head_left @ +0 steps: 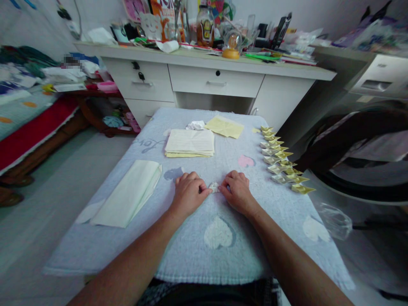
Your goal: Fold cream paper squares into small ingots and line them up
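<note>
Here, left hand [188,192] and right hand [238,191] pinching folded paper [214,187], jar [205,30], apparently amber-filled

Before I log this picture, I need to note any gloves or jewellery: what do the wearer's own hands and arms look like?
The left hand and right hand are bare, with no gloves or visible rings. Both forearms show no sleeves, watch or bracelet. Fine details, such as the nails, are too small to tell.
</note>
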Demonstrator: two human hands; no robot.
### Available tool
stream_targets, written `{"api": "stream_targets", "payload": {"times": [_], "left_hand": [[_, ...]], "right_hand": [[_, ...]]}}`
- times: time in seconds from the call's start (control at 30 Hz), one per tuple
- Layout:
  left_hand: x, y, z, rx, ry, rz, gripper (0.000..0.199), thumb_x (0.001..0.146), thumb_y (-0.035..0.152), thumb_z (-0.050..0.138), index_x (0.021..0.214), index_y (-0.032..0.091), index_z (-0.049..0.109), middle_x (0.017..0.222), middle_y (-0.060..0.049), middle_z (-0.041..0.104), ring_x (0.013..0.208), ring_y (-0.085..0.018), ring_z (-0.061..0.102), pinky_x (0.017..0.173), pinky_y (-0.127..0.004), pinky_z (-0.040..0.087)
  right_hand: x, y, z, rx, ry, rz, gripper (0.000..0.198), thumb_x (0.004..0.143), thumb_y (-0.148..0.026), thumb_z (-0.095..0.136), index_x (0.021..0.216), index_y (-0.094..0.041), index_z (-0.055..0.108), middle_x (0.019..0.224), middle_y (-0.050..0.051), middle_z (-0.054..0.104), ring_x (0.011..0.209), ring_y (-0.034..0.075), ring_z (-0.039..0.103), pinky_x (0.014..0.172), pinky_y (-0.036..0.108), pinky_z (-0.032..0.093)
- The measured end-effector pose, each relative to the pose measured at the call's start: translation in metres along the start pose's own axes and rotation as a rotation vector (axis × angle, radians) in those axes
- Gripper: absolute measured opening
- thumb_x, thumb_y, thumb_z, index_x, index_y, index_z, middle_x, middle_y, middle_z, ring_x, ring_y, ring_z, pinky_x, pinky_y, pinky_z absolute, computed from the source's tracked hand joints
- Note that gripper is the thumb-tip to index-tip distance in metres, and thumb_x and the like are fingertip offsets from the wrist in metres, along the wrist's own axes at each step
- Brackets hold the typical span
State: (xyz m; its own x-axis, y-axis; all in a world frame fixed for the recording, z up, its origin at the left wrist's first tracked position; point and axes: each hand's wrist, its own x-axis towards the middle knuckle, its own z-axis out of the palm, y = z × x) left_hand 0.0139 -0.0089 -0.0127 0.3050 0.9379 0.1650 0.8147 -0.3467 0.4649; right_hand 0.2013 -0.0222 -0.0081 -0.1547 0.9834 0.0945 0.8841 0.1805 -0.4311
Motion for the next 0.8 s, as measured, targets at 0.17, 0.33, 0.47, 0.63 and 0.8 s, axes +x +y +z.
{"api": "stream_targets", "payload": {"times": [0.17, 0.33, 0.47, 0.63, 0.8], "left_hand": [[0.0005, -0.0003, 0.0004, 0.0, -0.002, -0.002, 0.019, 0.078, 0.037, 0.069, 0.067, 0.022, 0.066, 0.085, -0.002, 0.062, 0.091, -0.022, 0.051, 0.08, -0.037, 0.031], [0.0017, 0.0, 0.0002, -0.013, -0.016, -0.003, 0.019, 0.079, 0.035, 0.067, 0.066, 0.022, 0.066, 0.085, -0.003, 0.062, 0.09, -0.023, 0.051, 0.079, -0.037, 0.031], [0.002, -0.0016, -0.0018, -0.038, -0.045, -0.007, 0.018, 0.08, 0.033, 0.063, 0.066, 0.022, 0.066, 0.087, -0.002, 0.063, 0.092, -0.023, 0.051, 0.081, -0.038, 0.031], [0.0026, 0.0005, -0.0042, -0.066, -0.066, -0.033, 0.015, 0.079, 0.029, 0.063, 0.066, 0.021, 0.065, 0.088, -0.002, 0.064, 0.094, -0.023, 0.052, 0.083, -0.038, 0.031], [0.0028, 0.001, -0.0083, -0.031, -0.083, -0.094, 0.017, 0.08, 0.027, 0.059, 0.066, 0.021, 0.064, 0.089, -0.003, 0.063, 0.094, -0.024, 0.053, 0.081, -0.038, 0.032]], "right_hand": [[-0.0003, 0.0001, 0.0025, -0.015, 0.02, 0.004, 0.014, 0.085, -0.03, 0.064, 0.076, -0.019, 0.066, 0.096, 0.007, 0.056, 0.093, 0.024, 0.045, 0.079, 0.037, 0.032], [0.0002, 0.0024, 0.0056, -0.024, 0.057, -0.012, 0.015, 0.084, -0.03, 0.065, 0.074, -0.019, 0.064, 0.092, 0.007, 0.056, 0.09, 0.023, 0.045, 0.077, 0.036, 0.033], [0.0005, 0.002, 0.0056, -0.043, 0.046, -0.001, 0.017, 0.085, -0.032, 0.064, 0.074, -0.019, 0.064, 0.094, 0.008, 0.057, 0.091, 0.024, 0.045, 0.076, 0.037, 0.033], [0.0016, 0.0005, 0.0038, -0.054, 0.03, 0.007, 0.018, 0.086, -0.033, 0.063, 0.073, -0.019, 0.064, 0.094, 0.008, 0.057, 0.091, 0.024, 0.045, 0.076, 0.037, 0.033], [0.0029, -0.0002, 0.0021, -0.058, 0.005, 0.028, 0.017, 0.084, -0.034, 0.066, 0.075, -0.019, 0.066, 0.096, 0.008, 0.057, 0.093, 0.024, 0.045, 0.077, 0.037, 0.032]]}}
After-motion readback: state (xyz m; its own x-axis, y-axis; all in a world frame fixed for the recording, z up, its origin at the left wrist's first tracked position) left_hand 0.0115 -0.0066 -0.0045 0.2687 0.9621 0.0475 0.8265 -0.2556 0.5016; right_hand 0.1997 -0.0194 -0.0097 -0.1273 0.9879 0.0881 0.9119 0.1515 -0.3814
